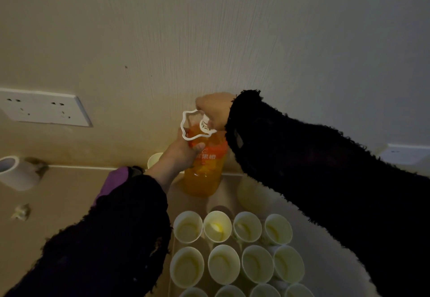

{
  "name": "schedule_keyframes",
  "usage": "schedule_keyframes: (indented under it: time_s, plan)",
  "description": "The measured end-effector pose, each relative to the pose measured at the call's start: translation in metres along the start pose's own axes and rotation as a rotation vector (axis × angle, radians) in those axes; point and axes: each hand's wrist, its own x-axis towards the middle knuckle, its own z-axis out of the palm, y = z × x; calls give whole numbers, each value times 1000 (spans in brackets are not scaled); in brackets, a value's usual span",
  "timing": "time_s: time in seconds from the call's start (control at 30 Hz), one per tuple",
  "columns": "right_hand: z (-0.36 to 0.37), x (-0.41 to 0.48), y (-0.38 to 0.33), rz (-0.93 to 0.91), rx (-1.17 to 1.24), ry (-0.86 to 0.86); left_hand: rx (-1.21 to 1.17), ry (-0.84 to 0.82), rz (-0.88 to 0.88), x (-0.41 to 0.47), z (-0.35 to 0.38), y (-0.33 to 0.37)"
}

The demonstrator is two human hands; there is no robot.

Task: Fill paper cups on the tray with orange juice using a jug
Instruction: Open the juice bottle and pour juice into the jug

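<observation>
A clear bottle of orange juice (204, 171) with an orange label and a white loop handle (186, 124) stands upright against the wall. My left hand (183, 150) grips its shoulder just below the handle. My right hand (215, 111) is curled round the white cap on top of the neck. In front of the bottle, several white paper cups (223, 264) stand in rows on a tray (325, 271); each looks empty.
A beige wall rises right behind the bottle, with a white socket plate (41, 107) at the left and another (404, 153) at the right. A tape roll (14, 172) lies on the counter at the left. Another paper cup (154, 159) stands behind my left wrist.
</observation>
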Motion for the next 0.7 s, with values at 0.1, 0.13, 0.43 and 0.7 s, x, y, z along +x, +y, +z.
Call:
schedule_keyframes:
  time_s: [0.1,0.13,0.43,0.7]
  plan:
    - [1,-1,-4,52,88,36,-27,-15,4,-1,-1,-1]
    - [2,-1,-3,66,111,41,-22,-18,2,0,-1,-1]
    - [8,4,-8,94,114,140,-3,10,-28,-3,-1,2]
    - [5,-16,21,191,748,416,-36,-32,-64,0,-9,3]
